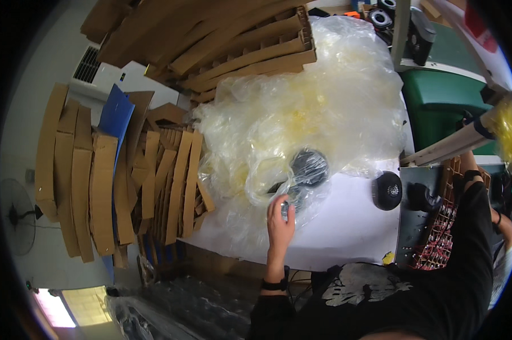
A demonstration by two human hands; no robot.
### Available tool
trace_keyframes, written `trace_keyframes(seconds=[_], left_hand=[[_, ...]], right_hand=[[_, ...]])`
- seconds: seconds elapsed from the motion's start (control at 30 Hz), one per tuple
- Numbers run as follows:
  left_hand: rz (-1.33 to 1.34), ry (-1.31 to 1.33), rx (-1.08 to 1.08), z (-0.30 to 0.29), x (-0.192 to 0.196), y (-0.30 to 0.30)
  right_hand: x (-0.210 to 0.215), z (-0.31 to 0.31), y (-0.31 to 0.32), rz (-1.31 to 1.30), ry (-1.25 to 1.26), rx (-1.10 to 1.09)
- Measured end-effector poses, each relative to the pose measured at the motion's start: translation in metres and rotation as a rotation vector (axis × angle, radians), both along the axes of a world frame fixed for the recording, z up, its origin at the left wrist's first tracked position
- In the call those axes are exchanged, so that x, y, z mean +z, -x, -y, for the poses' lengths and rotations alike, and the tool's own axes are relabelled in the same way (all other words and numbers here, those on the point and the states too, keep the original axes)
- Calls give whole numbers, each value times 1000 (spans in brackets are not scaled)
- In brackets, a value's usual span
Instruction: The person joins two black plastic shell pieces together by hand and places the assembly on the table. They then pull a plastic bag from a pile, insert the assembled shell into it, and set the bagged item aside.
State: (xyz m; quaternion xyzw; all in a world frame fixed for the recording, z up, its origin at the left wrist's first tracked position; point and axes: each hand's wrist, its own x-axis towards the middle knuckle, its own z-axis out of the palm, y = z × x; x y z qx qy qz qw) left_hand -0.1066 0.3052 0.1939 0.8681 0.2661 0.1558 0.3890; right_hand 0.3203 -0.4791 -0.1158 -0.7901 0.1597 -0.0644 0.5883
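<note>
My left hand (281,221) is at the near edge of the pile of clear plastic bags (347,85) on the white table. Its fingers and thumb are curled around part of a clear plastic bag (298,198). A round dark part (309,168) shows through the plastic just beyond my fingertips. My right arm reaches far to the right, and my right hand (467,148) is mostly hidden behind a slanting white post, so its fingers do not show. A black dome-shaped part (387,191) rests on the table's right side.
Cardboard dividers (171,181) stand stacked at the left, with more cardboard (244,62) at the back. A green bin (443,105) and the white post (449,141) are at the right. Beside them are red-and-black wired parts (437,238) and another person's hand (508,228).
</note>
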Motion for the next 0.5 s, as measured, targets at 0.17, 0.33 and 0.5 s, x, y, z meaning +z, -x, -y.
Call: trace_keyframes(seconds=[0.17, 0.33, 0.5], left_hand=[[-261, -505, -71, -22, -13, -28], [-638, -534, -72, -13, -23, -16], [-418, -19, -341, 6, -22, 11]], right_hand=[[42, -79, -8, 222, 172, -108], [171, -297, 64, 318, -356, -388], [259, -381, 233, 565, 110, 142]])
